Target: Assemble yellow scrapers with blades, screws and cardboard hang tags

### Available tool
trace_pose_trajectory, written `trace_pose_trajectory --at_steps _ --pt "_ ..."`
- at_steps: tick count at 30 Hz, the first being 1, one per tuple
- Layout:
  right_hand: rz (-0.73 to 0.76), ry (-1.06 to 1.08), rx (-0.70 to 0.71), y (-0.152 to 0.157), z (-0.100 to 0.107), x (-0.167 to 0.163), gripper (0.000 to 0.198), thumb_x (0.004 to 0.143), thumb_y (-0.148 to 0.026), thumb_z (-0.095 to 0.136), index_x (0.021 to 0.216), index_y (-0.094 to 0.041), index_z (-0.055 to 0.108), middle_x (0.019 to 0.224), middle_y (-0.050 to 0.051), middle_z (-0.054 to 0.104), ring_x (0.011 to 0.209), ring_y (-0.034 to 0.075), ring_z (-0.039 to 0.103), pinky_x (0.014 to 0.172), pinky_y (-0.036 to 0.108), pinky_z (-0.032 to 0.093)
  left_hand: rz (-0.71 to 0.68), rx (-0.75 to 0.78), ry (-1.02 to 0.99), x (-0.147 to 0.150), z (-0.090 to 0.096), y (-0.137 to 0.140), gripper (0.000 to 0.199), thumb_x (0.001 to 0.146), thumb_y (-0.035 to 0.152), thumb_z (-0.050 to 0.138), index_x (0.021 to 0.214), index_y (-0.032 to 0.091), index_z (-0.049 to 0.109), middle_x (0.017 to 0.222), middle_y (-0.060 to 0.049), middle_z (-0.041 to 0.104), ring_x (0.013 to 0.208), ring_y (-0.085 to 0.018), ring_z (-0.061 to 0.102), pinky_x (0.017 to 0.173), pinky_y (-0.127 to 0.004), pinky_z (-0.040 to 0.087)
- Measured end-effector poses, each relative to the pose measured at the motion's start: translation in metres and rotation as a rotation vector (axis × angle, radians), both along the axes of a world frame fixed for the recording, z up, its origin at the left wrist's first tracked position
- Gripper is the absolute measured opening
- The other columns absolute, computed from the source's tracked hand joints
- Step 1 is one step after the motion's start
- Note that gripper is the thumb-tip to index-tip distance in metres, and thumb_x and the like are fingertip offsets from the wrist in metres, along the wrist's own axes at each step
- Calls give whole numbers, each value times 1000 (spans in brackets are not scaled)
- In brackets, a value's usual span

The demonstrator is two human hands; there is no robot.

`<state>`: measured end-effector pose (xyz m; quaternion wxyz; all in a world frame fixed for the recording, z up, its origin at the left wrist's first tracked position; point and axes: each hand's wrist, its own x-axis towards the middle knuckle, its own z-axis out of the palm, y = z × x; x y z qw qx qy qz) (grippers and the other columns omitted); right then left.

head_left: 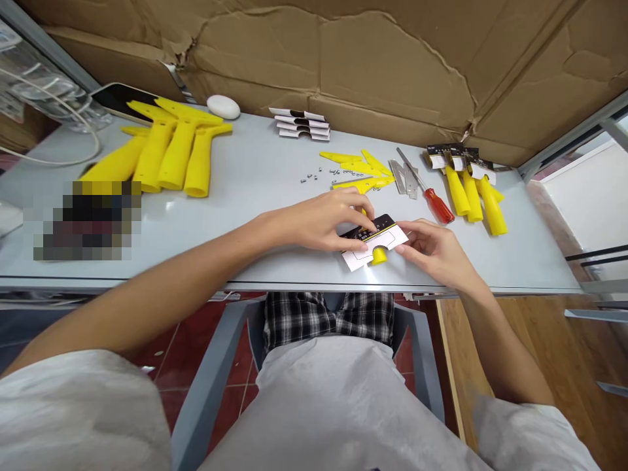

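A black-and-white cardboard card (392,237) with a half-round cutout lies near the table's front edge, over a yellow plastic scraper handle (379,256) that mostly hides beneath it. My left hand (331,219) grips the card's left part, with thumb and fingertips pressed on its face. At the right end, my right hand (434,252) pinches the card's edge between thumb and index finger. Just beyond lie yellow plastic strips (341,157), small scattered screws (310,176) and flat metal blades (398,176). A red-handled screwdriver (438,205) rests beside the blades.
Several yellow handles (173,154) stand at left, near a phone (122,98) and a white computer mouse (223,106). Stacked cards (301,124) sit by the cardboard wall (383,59). Carded yellow scrapers (471,196) lie at right. A pixelated patch covers something at left.
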<state>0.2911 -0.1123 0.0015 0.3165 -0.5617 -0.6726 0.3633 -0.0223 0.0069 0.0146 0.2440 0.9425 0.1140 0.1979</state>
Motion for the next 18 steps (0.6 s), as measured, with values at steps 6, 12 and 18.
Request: trace_pose_trajectory --at_steps 6,12,18 --pt "-39 -7 216 0 -8 -6 66 96 -73 95 139 -22 92 119 10 74 93 6 70 73 18 64 5 -7 -41 1 -4 0 35 112 49 84 138 29 95 142 -14 85 129 -33 79 118 -47 58" --pt "-7 59 192 5 -7 -11 64 88 -75 101 118 -19 92 113 9 74 92 6 68 72 16 62 -22 2 -113 7 -13 0 38 109 44 89 142 25 90 146 -16 87 135 -34 81 123 -49 60" --pt "22 154 111 13 -10 -10 62 83 -76 104 95 -17 88 112 9 72 94 6 68 69 16 55 19 23 -192 9 -16 -2 45 107 46 90 147 24 86 146 -17 88 136 -35 83 122 -50 63"
